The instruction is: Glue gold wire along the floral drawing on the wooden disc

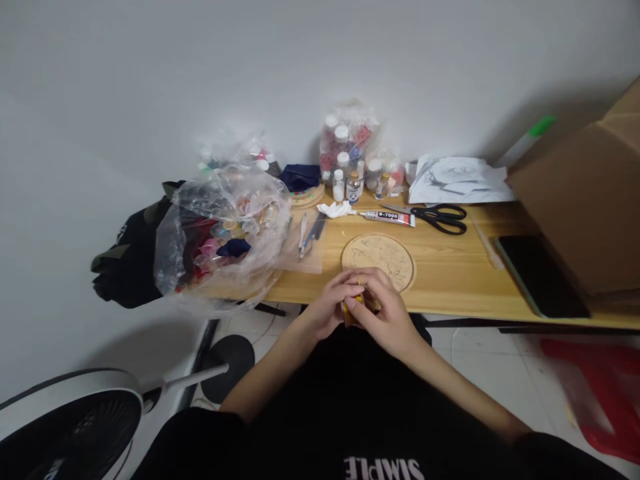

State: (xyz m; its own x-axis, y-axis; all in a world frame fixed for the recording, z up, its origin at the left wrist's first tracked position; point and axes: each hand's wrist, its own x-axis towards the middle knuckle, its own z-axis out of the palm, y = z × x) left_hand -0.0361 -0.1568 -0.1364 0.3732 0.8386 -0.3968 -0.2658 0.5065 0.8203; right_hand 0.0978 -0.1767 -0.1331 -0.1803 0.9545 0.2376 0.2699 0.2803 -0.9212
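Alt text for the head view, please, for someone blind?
A person's left hand and right hand hold a small yellow item at a wooden table bearing a round disc, glue tube, black scissors and clear plastic bag.

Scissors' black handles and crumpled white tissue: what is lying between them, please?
In the head view, the B-7000 tube and the scissors' blades lie between the handles and the tissue.

Left hand [329, 305] and right hand [387, 310] around small yellow item [353, 303] — wooden disc [379, 255] just beyond, on worktop [450, 273].
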